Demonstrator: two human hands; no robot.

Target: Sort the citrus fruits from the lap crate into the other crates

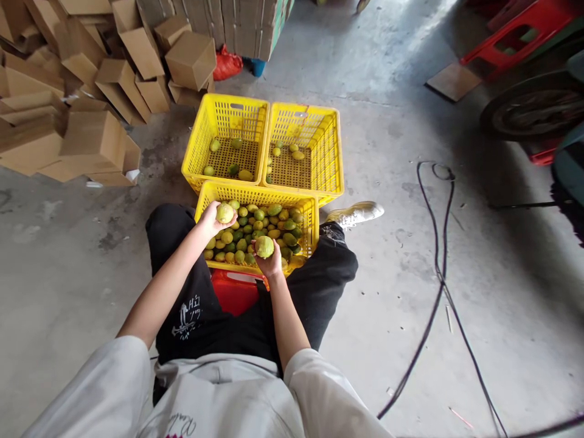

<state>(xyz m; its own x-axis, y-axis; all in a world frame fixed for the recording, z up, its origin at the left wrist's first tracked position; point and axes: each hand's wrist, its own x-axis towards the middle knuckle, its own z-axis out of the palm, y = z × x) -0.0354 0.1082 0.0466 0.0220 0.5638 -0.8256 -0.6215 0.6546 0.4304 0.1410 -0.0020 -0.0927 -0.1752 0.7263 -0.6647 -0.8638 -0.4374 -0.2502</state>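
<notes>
My left hand (212, 220) is closed round a pale yellow-green lemon (225, 213), over the left part of the near yellow crate (314, 234). In my right hand (270, 263) lies a greener lemon (264, 246), held above the crate's front side with the fingers curled beneath it. Many green and yellow lemons (258, 224) fill the near crate between my knees. Behind it stand two more yellow crates side by side. The left one (188, 164) has several lemons on its floor, and the right one (338, 152) has several too, mostly along its left side.
Cardboard boxes (98, 140) are heaped at the left. A red bag (227, 64) lies beside stacked cartons (241, 27). Black cable (441, 277) loops across the concrete floor at right, near a wheeled vehicle (538, 106). Something red (232, 295) shows beneath me.
</notes>
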